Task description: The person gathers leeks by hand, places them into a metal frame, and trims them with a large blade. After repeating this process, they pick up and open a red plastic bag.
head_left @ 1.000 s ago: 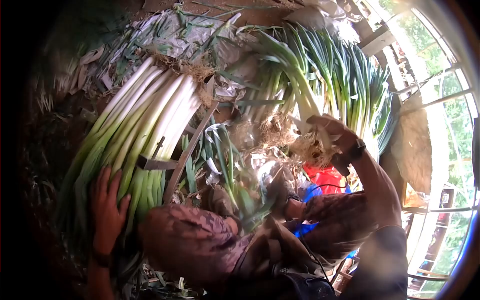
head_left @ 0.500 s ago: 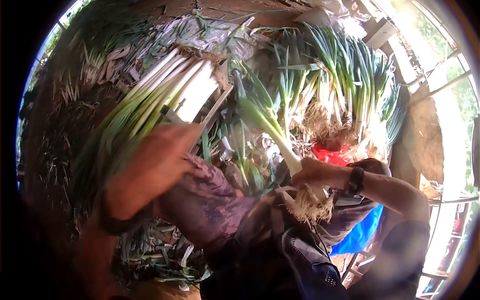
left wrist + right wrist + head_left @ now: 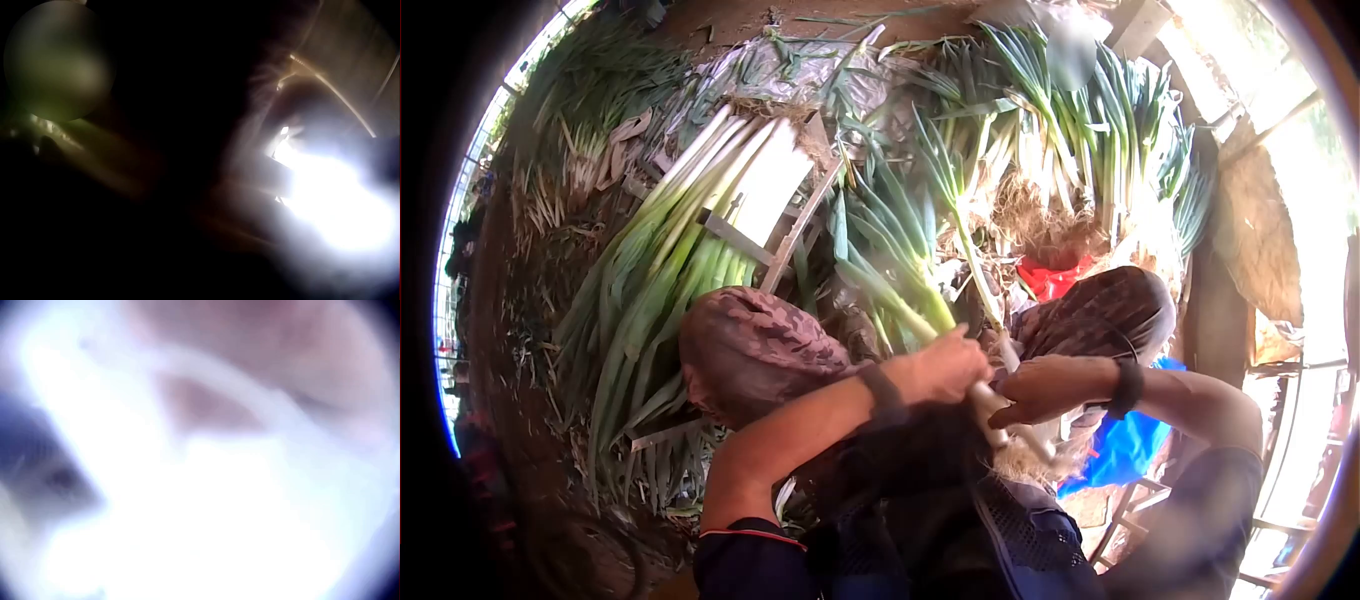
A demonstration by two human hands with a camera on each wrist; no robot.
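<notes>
Both hands meet over the lap in the head view. The left hand [image 3: 945,368] grips the stem of a green-topped leek [image 3: 915,320] whose leaves point up and away. Just right of it, the right hand [image 3: 1055,387] has its fingers curled round pale stem or peeled layers near the root end. A whitish strip [image 3: 1032,440] hangs below the right hand beside the roots. The left wrist view is mostly dark with a bright glare. In the right wrist view, a blurred, overexposed white stem [image 3: 94,412] fills much of the picture.
Leeks [image 3: 700,200] lie in a wooden frame [image 3: 805,225] at left, white ends away. More leeks with roots [image 3: 1100,150] stand at back right. A red bag [image 3: 1052,277] and blue bag [image 3: 1122,445] lie near the right knee. Leaf scraps cover the ground.
The left hand has left the framed leeks and come across to the leek's stem. The right hand has brought that leek from the back right pile to the lap.
</notes>
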